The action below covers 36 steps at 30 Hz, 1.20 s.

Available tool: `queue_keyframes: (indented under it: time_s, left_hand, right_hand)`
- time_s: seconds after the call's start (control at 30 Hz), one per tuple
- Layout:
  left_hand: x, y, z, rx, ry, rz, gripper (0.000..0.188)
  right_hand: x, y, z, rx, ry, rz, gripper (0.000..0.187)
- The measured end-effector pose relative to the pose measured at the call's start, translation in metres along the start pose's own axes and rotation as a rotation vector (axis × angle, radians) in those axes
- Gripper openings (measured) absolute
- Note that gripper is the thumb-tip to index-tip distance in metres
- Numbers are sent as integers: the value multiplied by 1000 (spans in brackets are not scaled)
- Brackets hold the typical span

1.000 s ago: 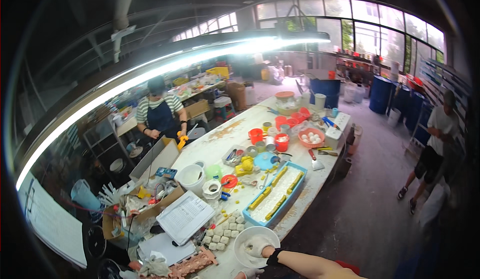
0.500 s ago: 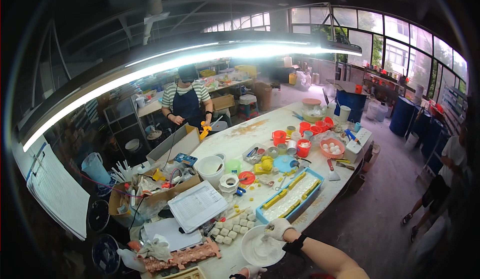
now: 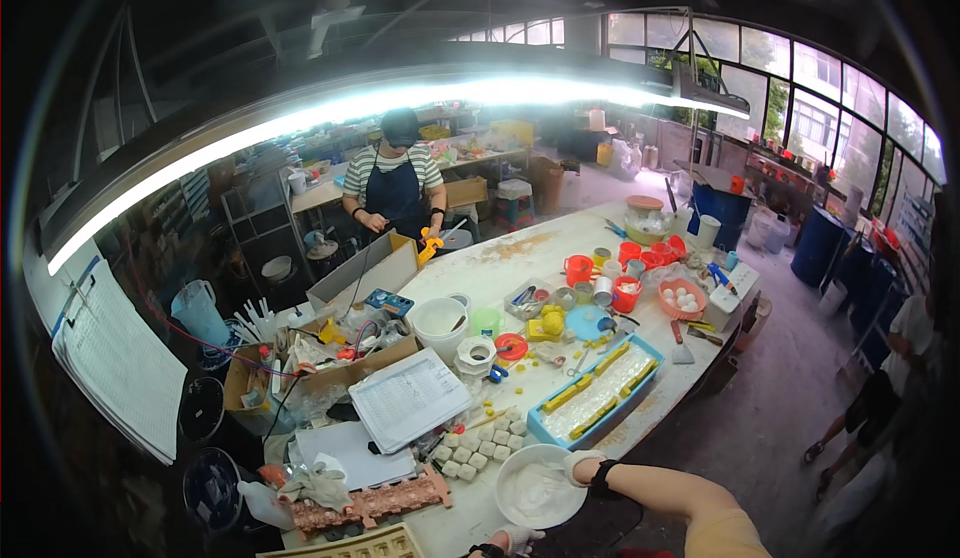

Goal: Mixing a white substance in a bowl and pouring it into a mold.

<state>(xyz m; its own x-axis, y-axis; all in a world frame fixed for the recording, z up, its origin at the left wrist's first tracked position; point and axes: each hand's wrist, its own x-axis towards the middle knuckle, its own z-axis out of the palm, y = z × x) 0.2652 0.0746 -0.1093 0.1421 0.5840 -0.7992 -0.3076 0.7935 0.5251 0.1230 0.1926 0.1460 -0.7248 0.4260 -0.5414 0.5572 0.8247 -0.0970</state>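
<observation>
Hands (image 3: 585, 468) at white bowl (image 3: 505, 498) rim

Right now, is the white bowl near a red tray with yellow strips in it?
Not quite: the tray is light blue, not red, as the head view shows. The white bowl is near it, and the yellow strips are in it.

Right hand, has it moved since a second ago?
Yes: judged against the tray, the right hand went right, from the bowl's middle to its rim.
</observation>
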Motion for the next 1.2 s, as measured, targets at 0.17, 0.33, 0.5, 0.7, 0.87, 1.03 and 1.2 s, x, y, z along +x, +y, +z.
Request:
queue_keyframes:
  time_s: [0.17, 0.33, 0.5, 0.7, 0.87, 1.03, 1.2]
  left_hand:
    - [-40, 34, -85, 55, -68, -25, 20]
    - [-90, 60, -175, 100, -114, -51, 21]
    - [-117, 56, -211, 131, -100, -56, 21]
    - [-156, 73, -206, 79, -139, -32, 22]
    - [-171, 40, -214, -157, -286, -75, 24]
    - [-183, 72, -203, 73, 53, -86, 19]
    - [-217, 108, -203, 504, 396, 28, 28]
  right_hand:
    - [11, 60, 90, 338, 45, -201, 33]
    - [16, 15, 102, 434, 46, -87, 31]
    - [27, -21, -17, 508, 65, -4, 29]
    - [-31, 38, 55, 594, 83, 110, 27]
    - [-73, 4, 35, 16, 46, 64, 23]
    - [-66, -16, 7, 61, 511, -102, 29]
    - [-32, 13, -29, -60, 608, 57, 21]
